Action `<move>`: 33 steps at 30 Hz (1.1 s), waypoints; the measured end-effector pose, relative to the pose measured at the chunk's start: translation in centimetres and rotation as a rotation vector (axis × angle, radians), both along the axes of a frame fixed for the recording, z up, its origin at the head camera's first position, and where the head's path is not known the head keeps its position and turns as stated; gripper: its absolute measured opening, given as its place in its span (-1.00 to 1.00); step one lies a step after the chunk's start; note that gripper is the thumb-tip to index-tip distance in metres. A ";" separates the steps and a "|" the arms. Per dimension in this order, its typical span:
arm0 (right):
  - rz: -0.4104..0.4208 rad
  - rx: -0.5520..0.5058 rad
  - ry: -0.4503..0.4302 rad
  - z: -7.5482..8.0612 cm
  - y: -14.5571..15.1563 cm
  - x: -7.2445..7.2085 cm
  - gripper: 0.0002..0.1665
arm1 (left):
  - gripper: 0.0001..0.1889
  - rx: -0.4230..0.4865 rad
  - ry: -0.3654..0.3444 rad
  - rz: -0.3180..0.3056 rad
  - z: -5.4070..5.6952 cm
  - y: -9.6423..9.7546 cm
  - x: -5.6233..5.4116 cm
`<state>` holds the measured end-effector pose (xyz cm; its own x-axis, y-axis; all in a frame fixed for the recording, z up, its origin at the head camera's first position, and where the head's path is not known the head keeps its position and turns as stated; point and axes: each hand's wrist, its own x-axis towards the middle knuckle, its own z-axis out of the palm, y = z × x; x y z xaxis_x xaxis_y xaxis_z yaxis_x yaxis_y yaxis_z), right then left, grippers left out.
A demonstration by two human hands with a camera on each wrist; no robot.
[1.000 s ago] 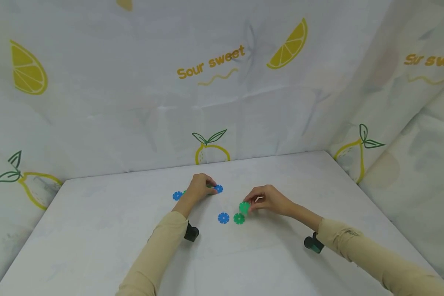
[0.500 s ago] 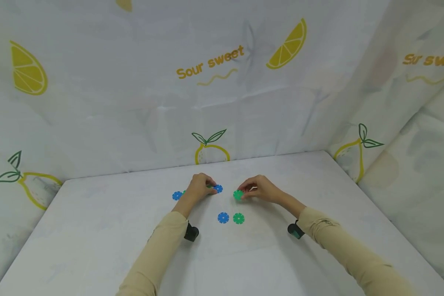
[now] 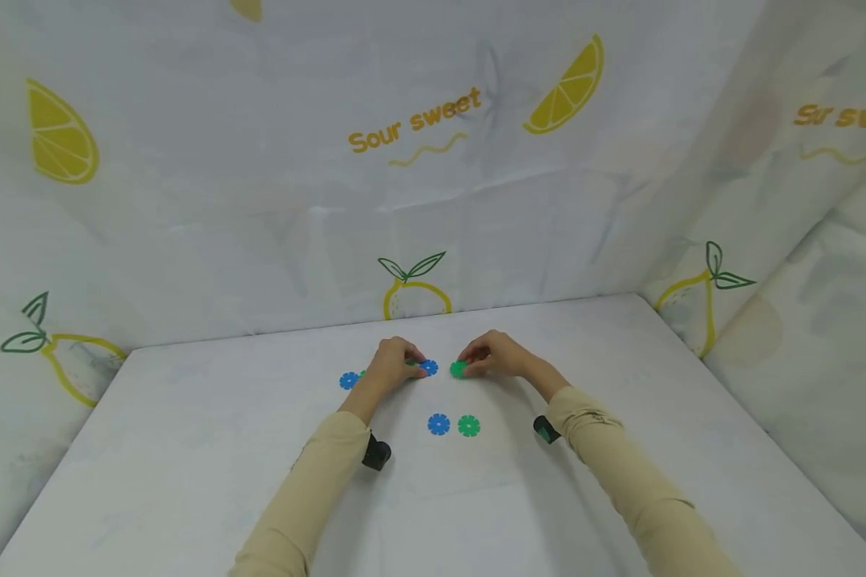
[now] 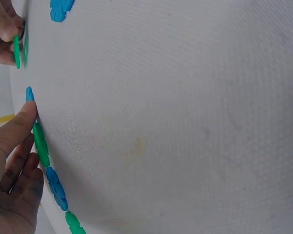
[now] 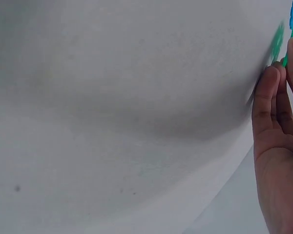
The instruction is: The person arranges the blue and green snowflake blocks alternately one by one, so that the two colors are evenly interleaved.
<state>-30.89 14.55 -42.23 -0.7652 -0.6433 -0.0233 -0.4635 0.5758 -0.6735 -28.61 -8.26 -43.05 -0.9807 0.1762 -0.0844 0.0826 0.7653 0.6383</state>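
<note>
the left hand is pinching a blue disc between thumb and fingers, at the right end of a row of notched discs, blue and green in turn, that is running along the white surface. the right hand is pinching a green disc, holding it just beside that blue one, not touching it in the left wrist view. the left hand is partly hiding the row, so how its pieces are joining is hard to tell. a loose blue disc and a loose green disc are lying side by side, nearer the person.
</note>
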 end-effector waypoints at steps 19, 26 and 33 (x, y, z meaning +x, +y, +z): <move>-0.096 0.037 0.001 0.2 -2.0 -1.0 -0.70 | -0.80 -0.002 0.024 0.005 0.3 0.3 0.0; -0.157 0.074 -0.059 0.3 -2.1 -1.1 -0.73 | -0.81 -0.010 0.007 0.010 0.4 0.2 0.1; -0.095 0.021 -0.035 -0.5 -2.2 -1.8 -0.82 | -0.80 -0.051 -0.017 -0.011 0.8 0.2 0.0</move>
<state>-32.72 12.37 -42.68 -0.8214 -0.5668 -0.0640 -0.3822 0.6302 -0.6758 -28.59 -8.09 -42.28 -0.9771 0.1817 -0.1104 0.0803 0.7962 0.5997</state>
